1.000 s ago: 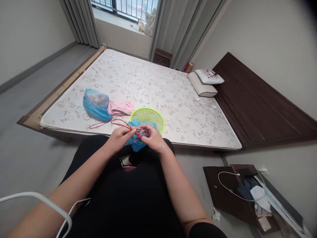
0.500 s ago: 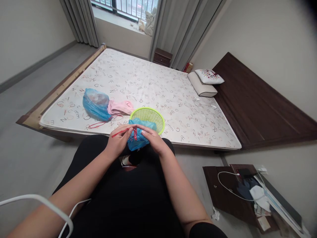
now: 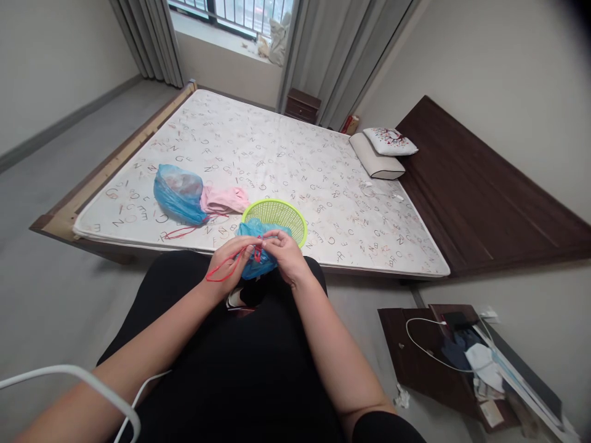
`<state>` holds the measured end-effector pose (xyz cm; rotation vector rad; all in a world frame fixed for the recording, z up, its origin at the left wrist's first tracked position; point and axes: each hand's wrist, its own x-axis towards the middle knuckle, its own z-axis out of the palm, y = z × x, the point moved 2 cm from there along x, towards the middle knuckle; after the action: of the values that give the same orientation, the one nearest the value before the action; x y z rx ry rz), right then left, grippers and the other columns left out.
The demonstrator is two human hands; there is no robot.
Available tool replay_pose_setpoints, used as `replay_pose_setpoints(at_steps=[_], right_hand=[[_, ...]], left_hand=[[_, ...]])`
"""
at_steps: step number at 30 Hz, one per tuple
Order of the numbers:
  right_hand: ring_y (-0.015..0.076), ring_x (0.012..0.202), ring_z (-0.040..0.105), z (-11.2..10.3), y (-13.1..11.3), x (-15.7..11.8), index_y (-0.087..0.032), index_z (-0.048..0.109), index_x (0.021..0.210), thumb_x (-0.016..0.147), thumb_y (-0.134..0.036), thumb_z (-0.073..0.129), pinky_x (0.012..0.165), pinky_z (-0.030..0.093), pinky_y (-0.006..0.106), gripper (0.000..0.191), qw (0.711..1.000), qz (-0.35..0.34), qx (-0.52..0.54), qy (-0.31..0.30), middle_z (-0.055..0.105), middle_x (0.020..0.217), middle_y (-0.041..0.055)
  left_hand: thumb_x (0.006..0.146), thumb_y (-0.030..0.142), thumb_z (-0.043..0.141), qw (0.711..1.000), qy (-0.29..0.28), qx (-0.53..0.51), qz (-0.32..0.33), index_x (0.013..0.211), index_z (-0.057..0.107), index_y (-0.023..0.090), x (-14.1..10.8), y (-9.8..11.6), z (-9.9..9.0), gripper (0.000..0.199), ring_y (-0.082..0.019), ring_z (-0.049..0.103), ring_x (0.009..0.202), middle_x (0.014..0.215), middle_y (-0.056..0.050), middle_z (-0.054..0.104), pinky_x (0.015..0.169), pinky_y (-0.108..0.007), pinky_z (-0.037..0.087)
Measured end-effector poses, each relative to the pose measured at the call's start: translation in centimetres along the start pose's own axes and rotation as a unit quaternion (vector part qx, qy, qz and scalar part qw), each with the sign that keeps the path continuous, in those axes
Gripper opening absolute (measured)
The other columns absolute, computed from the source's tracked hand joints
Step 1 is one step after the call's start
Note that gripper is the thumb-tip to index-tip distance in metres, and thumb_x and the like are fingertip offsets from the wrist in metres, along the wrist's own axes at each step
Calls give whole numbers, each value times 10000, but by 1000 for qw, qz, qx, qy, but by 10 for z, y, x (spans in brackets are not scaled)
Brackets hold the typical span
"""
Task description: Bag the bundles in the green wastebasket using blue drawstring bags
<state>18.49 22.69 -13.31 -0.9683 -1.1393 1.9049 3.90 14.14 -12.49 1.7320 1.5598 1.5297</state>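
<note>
A blue plastic bag (image 3: 258, 267) lies over my lap, its upper part against the near side of a lime-green basket (image 3: 300, 223). Red drawstring (image 3: 217, 278) gathers at the bag's mouth and hangs in a loop across my left hand. My left hand (image 3: 231, 258) is closed, pinching the drawstring between thumb and fingers. My right hand (image 3: 282, 251) also pinches the string, close beside the left fingertips. Farther left on the mattress lies a second, filled blue bag (image 3: 179, 195) with its own red string, next to a pink cloth (image 3: 225, 199).
The patterned mattress (image 3: 258, 147) rests on a wooden bed frame with a dark headboard (image 3: 484, 197). Two pillows (image 3: 376, 159) lie at the head end. A dark nightstand (image 3: 415, 351) with cables and cloths stands at right. A white cable (image 3: 83, 380) crosses near my left arm.
Both hands have drawn closer together at the bag's mouth. My right fingers now pinch the string, and a longer red loop hangs over my left hand.
</note>
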Motion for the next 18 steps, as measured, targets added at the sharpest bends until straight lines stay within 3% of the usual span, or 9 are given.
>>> replay_pose_setpoints(at_steps=[4, 9, 14, 18], right_hand=[[120, 696, 643, -17, -2, 7, -232, 567, 931, 734, -210, 715, 718, 542, 261, 247, 982, -64, 124, 131, 637, 699, -65], [115, 621, 628, -49, -2, 13, -265, 446, 945, 726, -73, 563, 706, 586, 289, 314, 935, -41, 260, 236, 590, 667, -91], [104, 629, 631, -57, -4, 10, -262, 471, 964, 778, -67, 578, 681, 582, 259, 291, 936, -57, 259, 231, 619, 704, -79], [132, 781, 710, -54, -4, 6, -254, 510, 963, 805, -139, 656, 707, 586, 265, 244, 947, -38, 251, 198, 646, 788, -60]], left_hand=[[1065, 345, 536, 999, 17, -28, -10, 1034, 776, 220, 0, -3, -2, 273, -220, 668, 1228, 1284, -81, 738, 1123, -408, 497], [1053, 425, 536, 997, 47, -36, -58, 926, 752, 210, 2, -20, -9, 331, -238, 668, 1209, 1223, -88, 748, 1131, -427, 484], [1030, 489, 553, 986, 65, -91, -127, 905, 762, 203, -1, -42, -5, 375, -254, 680, 1179, 1172, -96, 758, 1115, -426, 496], [964, 540, 648, 971, 63, -143, -182, 1199, 719, 205, -6, -59, 3, 415, -291, 623, 1305, 1344, -122, 702, 1152, -460, 464]])
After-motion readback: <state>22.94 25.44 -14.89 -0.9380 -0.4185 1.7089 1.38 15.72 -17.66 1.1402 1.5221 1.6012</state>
